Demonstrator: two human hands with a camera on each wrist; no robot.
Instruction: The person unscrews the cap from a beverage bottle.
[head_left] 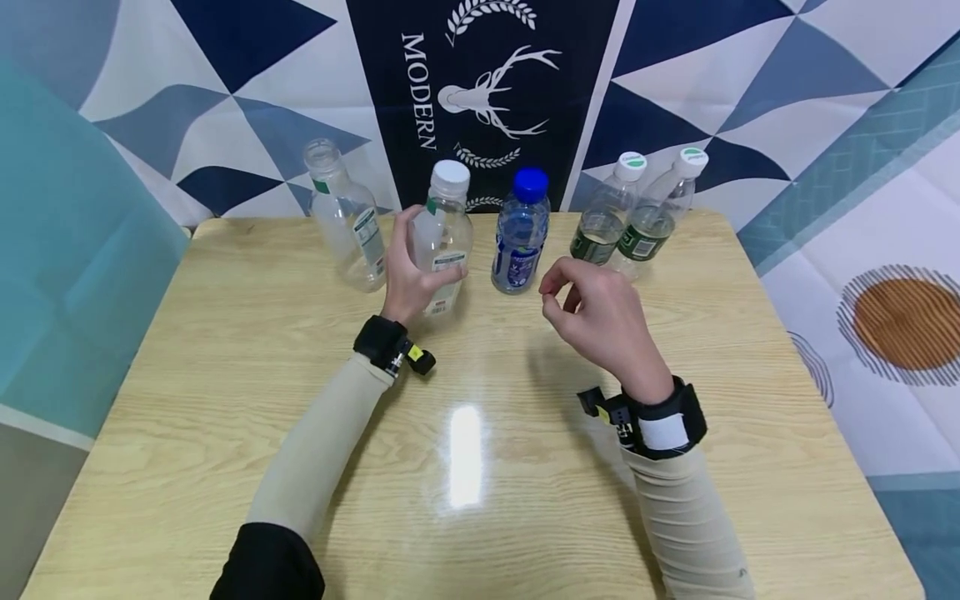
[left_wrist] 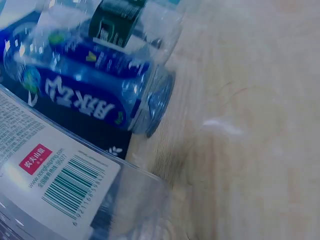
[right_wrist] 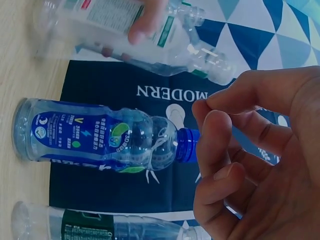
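My left hand [head_left: 414, 279] grips a clear square bottle [head_left: 447, 233] with a white cap, near the back of the table. Its label and barcode fill the lower left of the left wrist view. Between my hands stands a blue-labelled bottle [head_left: 520, 233], its blue cap on. To the right of that bottle, my right hand [head_left: 600, 312] is raised over the table with fingers curled and thumb near the index fingertip. Nothing shows between these fingers [right_wrist: 217, 145] in the right wrist view.
An uncapped clear bottle [head_left: 348, 221] stands left of my left hand. Beyond my right hand are two green-labelled bottles [head_left: 603, 212] with white caps, close together. The wooden table [head_left: 465, 550] ends at a patterned cloth backdrop [head_left: 300, 67].
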